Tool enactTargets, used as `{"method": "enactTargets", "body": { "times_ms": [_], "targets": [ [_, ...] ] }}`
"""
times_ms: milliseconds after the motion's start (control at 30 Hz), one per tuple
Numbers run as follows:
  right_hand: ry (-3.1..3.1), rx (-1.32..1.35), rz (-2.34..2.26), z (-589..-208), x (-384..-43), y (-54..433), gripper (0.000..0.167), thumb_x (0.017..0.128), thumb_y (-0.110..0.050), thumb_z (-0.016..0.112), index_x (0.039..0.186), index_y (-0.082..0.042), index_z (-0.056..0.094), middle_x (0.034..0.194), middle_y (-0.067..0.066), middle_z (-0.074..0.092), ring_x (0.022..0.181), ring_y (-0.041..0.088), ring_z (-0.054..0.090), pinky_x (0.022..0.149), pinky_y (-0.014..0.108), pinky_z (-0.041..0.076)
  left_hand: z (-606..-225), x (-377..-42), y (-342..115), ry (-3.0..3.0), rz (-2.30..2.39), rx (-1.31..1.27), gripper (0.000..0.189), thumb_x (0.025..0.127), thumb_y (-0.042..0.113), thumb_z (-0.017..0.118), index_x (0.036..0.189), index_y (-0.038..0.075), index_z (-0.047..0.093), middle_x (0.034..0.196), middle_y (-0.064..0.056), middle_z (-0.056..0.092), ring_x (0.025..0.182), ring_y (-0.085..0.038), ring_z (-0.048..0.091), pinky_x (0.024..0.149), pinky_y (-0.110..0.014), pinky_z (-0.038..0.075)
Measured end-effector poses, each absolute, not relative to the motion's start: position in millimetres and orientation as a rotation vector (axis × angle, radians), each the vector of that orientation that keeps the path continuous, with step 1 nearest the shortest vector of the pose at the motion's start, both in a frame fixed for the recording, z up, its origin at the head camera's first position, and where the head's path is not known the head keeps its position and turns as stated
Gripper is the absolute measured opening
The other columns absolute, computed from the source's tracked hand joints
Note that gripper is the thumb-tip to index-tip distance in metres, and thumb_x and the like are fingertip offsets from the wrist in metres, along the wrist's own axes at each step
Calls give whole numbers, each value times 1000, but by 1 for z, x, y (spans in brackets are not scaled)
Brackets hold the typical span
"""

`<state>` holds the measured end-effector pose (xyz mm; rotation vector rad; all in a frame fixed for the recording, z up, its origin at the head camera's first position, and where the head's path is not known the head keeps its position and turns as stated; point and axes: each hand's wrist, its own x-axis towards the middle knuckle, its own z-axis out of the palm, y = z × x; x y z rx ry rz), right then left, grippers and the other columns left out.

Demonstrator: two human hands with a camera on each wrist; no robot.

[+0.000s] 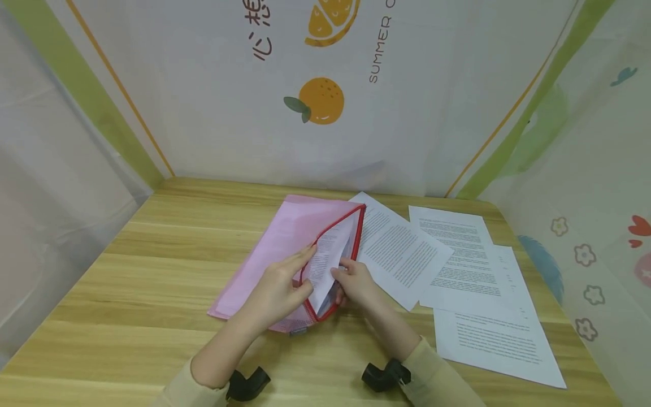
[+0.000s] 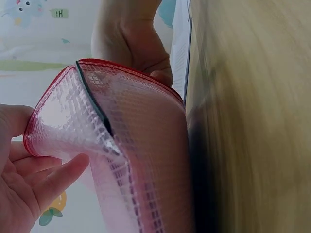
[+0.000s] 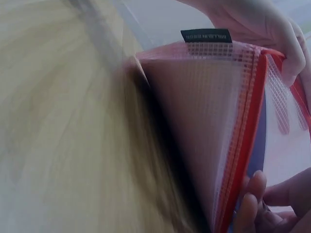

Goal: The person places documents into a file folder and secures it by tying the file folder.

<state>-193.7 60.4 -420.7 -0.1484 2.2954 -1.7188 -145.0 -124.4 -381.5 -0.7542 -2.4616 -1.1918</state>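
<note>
A pink mesh zip document bag with red zipper edging lies at the table's middle, its mouth gaping to the right. Inside it, printed paper shows. My left hand holds the upper wall by its red edge, lifting it away from the lower wall. At the mouth, my right hand pinches the paper's near edge, thumb on top and fingers beneath. In the right wrist view, fingertips of that hand sit just inside the red edge, near a bluish sheet. The paper's far part is hidden by the bag.
One loose printed sheet lies right of the bag, partly under it. More printed sheets overlap farther right, the lowest near the table's right edge. Wood-grain tabletop extends left. A fruit-print curtain stands behind.
</note>
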Motion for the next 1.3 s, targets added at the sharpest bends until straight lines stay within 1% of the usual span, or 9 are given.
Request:
{"method": "enactTargets", "body": {
  "times_ms": [200,333,433,600,733,867,933,1100,1300],
  "targets": [
    [2341,-119,-1625,-422,-198,66,28,94,-16,59,114,2,64,55,6,58,38,14,50,38,29,46,-381,-146,-127,-2459,-1188,-695,60,78,-2,64,136,-5,49,139,-19,47,46,1,30,41,-17,42],
    [2320,-117,-1599,-422,-200,73,28,94,-19,59,112,3,63,67,9,65,42,14,51,40,27,46,-380,-147,-128,-2449,-1220,-672,60,79,-2,62,137,-6,48,140,-18,46,64,-8,56,53,-15,50],
    [2323,-108,-1585,-421,-202,78,30,93,-17,61,115,3,63,71,10,66,44,15,53,41,26,46,-380,-148,-128,-2445,-1237,-661,60,79,-2,61,137,-6,48,140,-18,46,87,-19,61,61,-16,52],
    [2317,-124,-1586,-418,-205,86,31,92,-18,62,115,3,64,75,13,66,48,16,55,44,27,47,-380,-149,-128,-2438,-1250,-658,60,78,-2,61,137,-5,48,140,-17,46,66,-14,53,59,-16,52],
    [2306,-153,-1567,-417,-207,90,30,92,-18,62,114,3,63,78,13,67,52,16,57,48,28,48,-380,-148,-128,-2432,-1252,-652,60,78,-2,62,137,-5,48,140,-17,46,55,-6,44,50,-17,49],
    [2351,-169,-1517,-412,-209,100,30,93,-17,60,116,3,63,80,13,68,55,19,59,52,29,51,-379,-148,-128,-2428,-1273,-631,61,79,-2,61,138,-4,47,140,-17,47,40,4,24,39,-19,43],
    [2371,-159,-1506,-408,-210,106,31,93,-16,59,118,3,62,83,14,68,58,22,60,55,31,52,-379,-148,-128,-2423,-1277,-625,61,78,-2,61,138,-4,48,139,-17,47,39,6,23,39,-19,43],
    [2429,-133,-1488,-401,-216,131,35,94,-17,57,122,4,59,89,16,69,66,25,62,59,34,54,-379,-150,-128,-2412,-1278,-633,60,78,-3,61,136,-6,48,139,-17,47,42,3,30,50,-18,50],
    [2567,-103,-1439,-400,-228,173,38,96,-18,54,125,6,56,99,19,68,79,25,65,65,30,53,-379,-150,-129,-2425,-1288,-619,60,78,-2,61,137,-5,48,139,-17,47,40,2,31,44,-19,47]
  ]
}}
